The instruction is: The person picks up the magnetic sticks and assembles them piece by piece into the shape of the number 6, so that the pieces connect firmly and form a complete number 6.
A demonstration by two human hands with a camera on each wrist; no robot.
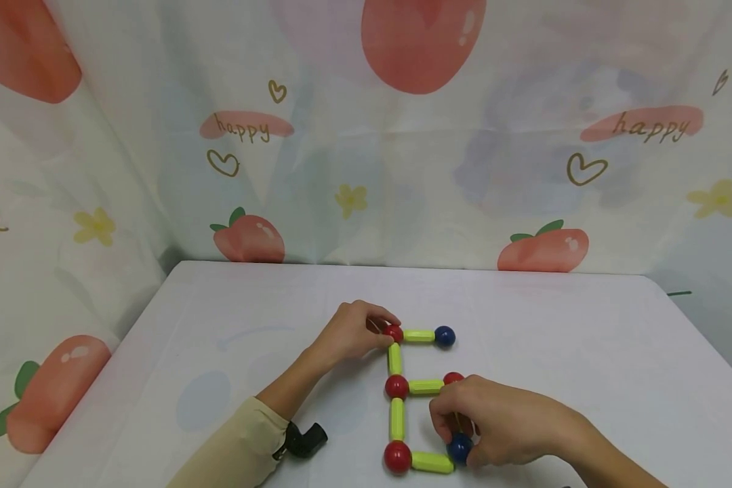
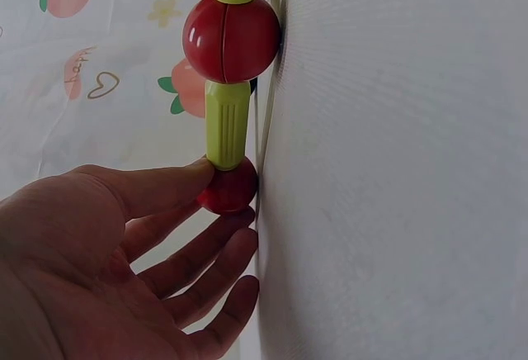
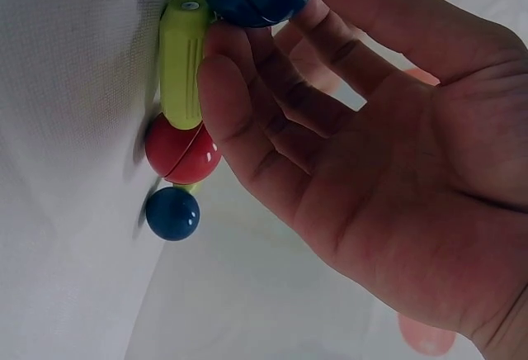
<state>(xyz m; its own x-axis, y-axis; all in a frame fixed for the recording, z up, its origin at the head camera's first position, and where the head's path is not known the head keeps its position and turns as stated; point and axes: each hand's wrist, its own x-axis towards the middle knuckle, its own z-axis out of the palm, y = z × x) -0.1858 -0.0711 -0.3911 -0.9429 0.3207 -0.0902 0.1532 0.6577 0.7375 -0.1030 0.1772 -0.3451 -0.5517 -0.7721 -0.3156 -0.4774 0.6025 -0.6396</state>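
Observation:
Red and blue balls joined by yellow-green magnetic rods lie on the table in a branching figure. My left hand [image 1: 356, 332] pinches the top-left red ball [image 2: 228, 191] between thumb and fingers. With fingertips and thumb, my right hand [image 1: 509, 420] holds a blue ball [image 1: 460, 449] by the end of the bottom rod [image 1: 433, 462]; whether they touch I cannot tell. In the right wrist view, a rod [image 3: 181, 63] from the middle-right red ball [image 3: 183, 149] shows its bare end beside the held blue ball. The head view mostly hides that rod behind the right hand.
Another blue ball [image 1: 444, 337] ends the top branch. Down the left side run a middle red ball [image 1: 396, 387] and a bottom red ball [image 1: 398, 457]. A black bent fitting [image 1: 306, 440] sits by the left sleeve. Behind the white table [image 1: 555, 332] hangs a printed cloth [image 1: 402, 169].

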